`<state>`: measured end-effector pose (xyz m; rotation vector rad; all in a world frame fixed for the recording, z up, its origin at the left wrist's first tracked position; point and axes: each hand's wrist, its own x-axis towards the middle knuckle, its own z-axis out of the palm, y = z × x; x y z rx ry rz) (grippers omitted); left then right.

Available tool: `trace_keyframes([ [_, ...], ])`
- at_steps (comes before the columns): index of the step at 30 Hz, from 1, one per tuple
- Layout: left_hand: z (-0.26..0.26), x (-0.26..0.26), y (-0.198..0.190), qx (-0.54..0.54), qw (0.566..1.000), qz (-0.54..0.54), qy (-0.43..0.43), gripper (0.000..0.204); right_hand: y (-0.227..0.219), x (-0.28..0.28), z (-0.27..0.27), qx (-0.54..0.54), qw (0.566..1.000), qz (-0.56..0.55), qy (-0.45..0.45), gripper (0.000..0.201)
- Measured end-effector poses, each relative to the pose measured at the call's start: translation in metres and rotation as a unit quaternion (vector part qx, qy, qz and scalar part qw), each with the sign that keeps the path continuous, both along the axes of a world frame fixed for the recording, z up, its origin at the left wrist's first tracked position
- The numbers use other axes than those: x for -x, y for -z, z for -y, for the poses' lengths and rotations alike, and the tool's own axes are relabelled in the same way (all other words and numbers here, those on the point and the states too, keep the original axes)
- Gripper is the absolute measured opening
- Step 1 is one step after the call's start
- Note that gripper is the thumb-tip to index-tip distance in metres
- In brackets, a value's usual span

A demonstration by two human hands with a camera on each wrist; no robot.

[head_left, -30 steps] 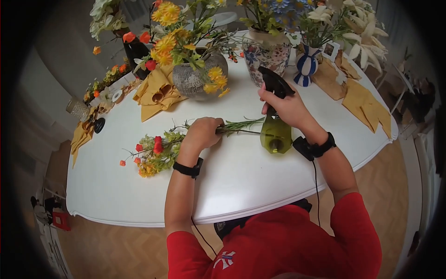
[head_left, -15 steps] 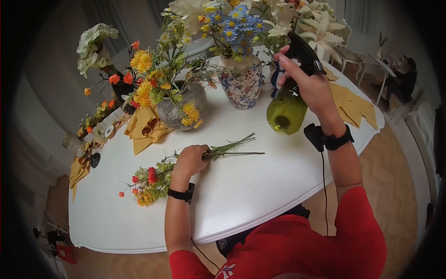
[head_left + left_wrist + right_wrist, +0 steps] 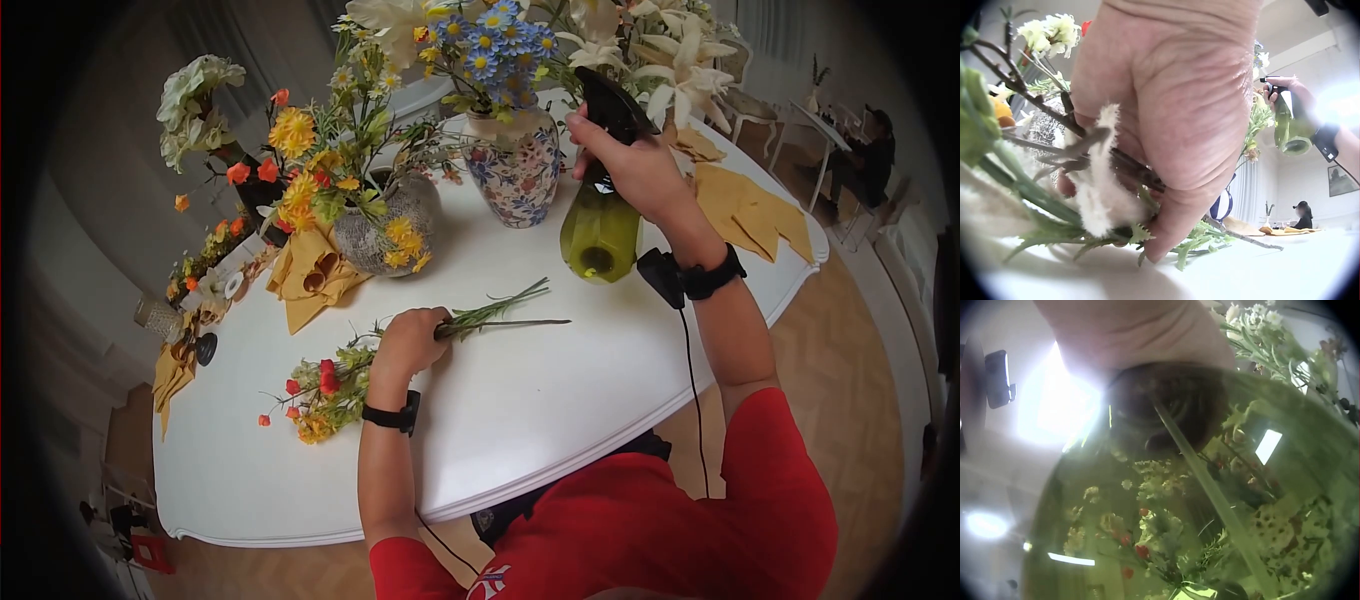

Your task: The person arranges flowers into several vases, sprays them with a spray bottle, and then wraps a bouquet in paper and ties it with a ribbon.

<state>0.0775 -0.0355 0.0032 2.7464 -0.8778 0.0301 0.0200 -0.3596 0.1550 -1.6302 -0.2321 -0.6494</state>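
My left hand (image 3: 408,340) grips the stems of a small bunch of flowers (image 3: 328,395) lying low over the white table (image 3: 480,440). Red, orange and yellow blooms point left, while green and brown stems (image 3: 505,308) stick out to the right. In the left wrist view, thumb and fingers close round the stems, by a fuzzy white strip (image 3: 1100,175). My right hand (image 3: 645,170) holds a clear green spray bottle (image 3: 600,235) by its black trigger head (image 3: 615,105), right of the stems and above the table. The bottle's dip tube (image 3: 1210,494) shows in the right wrist view.
Behind the hands stand a grey textured vase (image 3: 390,225) with yellow flowers and a floral-patterned vase (image 3: 515,175) with blue ones. Yellow cloth-like wrapping (image 3: 315,275) lies at left, with another yellow piece (image 3: 750,215) at right. A person (image 3: 875,160) sits far right.
The spray bottle in my right hand has gone from close over the stem ends to farther back and higher, then shifted slightly left. My left hand keeps its grip. The head view has turned.
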Motion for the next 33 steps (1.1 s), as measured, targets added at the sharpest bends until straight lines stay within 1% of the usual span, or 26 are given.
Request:
trace_keyframes([
  [5,-0.001,-0.002,0.003,0.011,1.0,0.013,0.009,0.024,0.026,-0.001,0.004,0.003,0.998,-0.066,0.0,0.025],
  [6,-0.001,-0.002,0.004,0.014,1.0,0.016,0.012,0.024,0.034,-0.001,0.007,0.011,0.997,-0.082,-0.008,0.024],
  [10,0.001,-0.001,0.003,0.017,1.0,0.009,0.005,0.023,0.073,0.01,0.018,-0.01,0.994,-0.111,0.01,0.027],
  [13,0.0,-0.001,0.003,0.008,1.0,0.003,0.003,0.025,0.1,0.019,0.035,-0.033,0.993,-0.113,0.027,0.03],
  [17,0.003,0.0,-0.003,-0.013,1.0,-0.02,-0.012,0.029,0.105,0.036,0.064,-0.075,0.991,-0.089,0.071,0.036],
  [18,0.003,0.001,-0.004,-0.014,1.0,-0.02,-0.014,0.029,0.106,0.036,0.075,-0.073,0.992,-0.058,0.088,0.037],
  [21,-0.001,-0.001,0.004,0.015,1.0,0.017,0.013,0.024,0.082,0.047,0.105,-0.056,0.989,-0.025,0.134,0.034],
  [23,0.0,0.0,0.002,0.011,1.0,0.016,0.013,0.024,0.054,0.052,0.117,-0.064,0.986,-0.017,0.154,0.034],
  [25,0.001,0.001,0.002,0.008,1.0,0.012,0.009,0.023,0.031,0.047,0.138,-0.043,0.98,0.012,0.196,0.036],
  [27,0.001,0.001,0.002,0.005,1.0,0.006,0.005,0.023,0.008,0.043,0.152,-0.033,0.981,0.038,0.19,0.039],
  [28,0.001,0.0,0.001,0.0,1.0,0.004,0.007,0.025,-0.002,0.04,0.158,-0.009,0.979,0.037,0.202,0.038],
  [30,0.001,-0.002,0.001,-0.01,1.0,-0.001,0.008,0.029,-0.015,0.038,0.163,0.031,0.973,0.045,0.226,0.036],
  [32,0.002,-0.002,0.002,-0.011,1.0,-0.002,0.005,0.028,-0.023,0.035,0.164,0.063,0.964,0.067,0.248,0.032],
  [33,0.002,-0.002,0.002,-0.012,1.0,-0.002,0.003,0.028,-0.025,0.033,0.165,0.063,0.967,0.065,0.238,0.031],
])
